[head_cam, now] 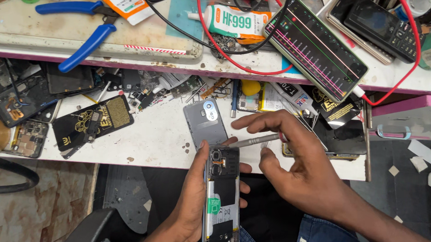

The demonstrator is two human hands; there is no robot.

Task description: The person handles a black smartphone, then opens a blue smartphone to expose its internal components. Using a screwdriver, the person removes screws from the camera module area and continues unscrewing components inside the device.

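While the opened phone [222, 197] lay upright in my left hand [193, 206], with its back cover off and the black inner plate, the battery and a small green sticker showing, my left fingers [244, 188] were wrapped around its edges and held it just in front of the worktop [157, 138]. My right hand [295, 162] held a thin grey screwdriver [255, 141] between thumb and first fingers, and its tip pointed to the top corner of the phone, near the camera part. I could not tell if the tip already touched a screw.

Just behind the phone, on the worktop, lay the grey back cover [206, 123] with its camera ring upward. To the left of it were a black card with gold print [96, 121] and some stripped phone frames [22, 114]. To the right lay another dark phone [341, 137], partly under my right hand. On the upper shelf [132, 53] I saw blue pliers [82, 25], a tube of glue [233, 21], and a phone with coloured lines on its screen [318, 48], joined to a red cable [393, 89].

I judged that the tool could slip from a small screw head and scratch the board or prick the battery, because the phone was held only in the air. A loosened screw could also fall among the many small parts and be lost.
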